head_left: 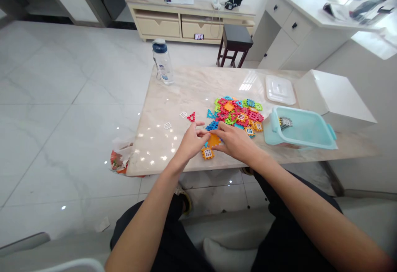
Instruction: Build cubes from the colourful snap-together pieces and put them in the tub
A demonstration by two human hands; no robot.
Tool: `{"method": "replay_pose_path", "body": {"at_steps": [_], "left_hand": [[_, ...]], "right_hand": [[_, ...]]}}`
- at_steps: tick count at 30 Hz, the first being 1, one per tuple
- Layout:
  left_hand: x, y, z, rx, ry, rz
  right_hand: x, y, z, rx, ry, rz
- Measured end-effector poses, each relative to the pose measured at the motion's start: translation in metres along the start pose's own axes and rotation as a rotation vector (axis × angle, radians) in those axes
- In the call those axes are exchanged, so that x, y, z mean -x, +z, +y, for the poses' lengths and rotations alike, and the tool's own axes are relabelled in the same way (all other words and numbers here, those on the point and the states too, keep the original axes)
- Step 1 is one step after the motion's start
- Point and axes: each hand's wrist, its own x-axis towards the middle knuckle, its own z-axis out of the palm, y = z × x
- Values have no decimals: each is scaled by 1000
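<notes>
Between my two hands is a flat orange building tile (pixel 214 140) with notched edges, low over the table. My right hand (pixel 232 140) grips it from the right, forefinger at the far edge and thumb at the near edge. My left hand (pixel 192 139) pinches at its left side, one finger stretched out; the exact contact is partly hidden. Just below lies an orange window tile (pixel 207 153) with a white frame. Beyond my fingers are blue tiles (pixel 212 126) and a pile of colourful tiles (pixel 231 112). A red triangular piece (pixel 191 117) lies beyond my left hand.
Two white window frames (pixel 167 126) lie on the marble table (pixel 158 102). A water bottle (pixel 163 63) stands at the far left corner. On the right are a turquoise bin (pixel 305 125) with grey pieces inside, a clear lid (pixel 281 90) and a white box (pixel 336 94).
</notes>
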Motion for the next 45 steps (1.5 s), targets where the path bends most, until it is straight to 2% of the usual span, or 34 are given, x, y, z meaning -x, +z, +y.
{"method": "replay_pose_path", "body": {"at_steps": [3,5,9,13,23,26,29,32,35,37,40,45], "left_hand": [[-6,-13,7,-49,176,307],[-7,-21,14,-18,200,393],[0,-27,25,93,108,335],[6,-24,28,150,46,300],[8,-23,33,320,-45,264],[8,-25,34,476,-106,223],[6,-29,36,638,-187,240],[5,-32,40,701,-228,277],[5,-30,41,696,-259,242],[4,-25,39,669,-276,199],[3,-15,34,617,-290,139],[0,1,27,517,-260,98]], "right_hand": [[-1,18,-2,-18,38,-70],[-2,33,-3,23,0,-119],[-4,56,-9,137,-45,-173],[-5,65,-10,176,-74,-200],[-5,72,-10,210,-99,-191],[-6,72,-14,215,-83,-203],[-8,59,-9,196,-81,-185],[-10,31,15,175,23,-107],[-8,4,56,161,244,-27],[-4,-4,87,160,379,-16],[1,5,123,130,526,-5],[-5,36,150,87,538,73]]}}
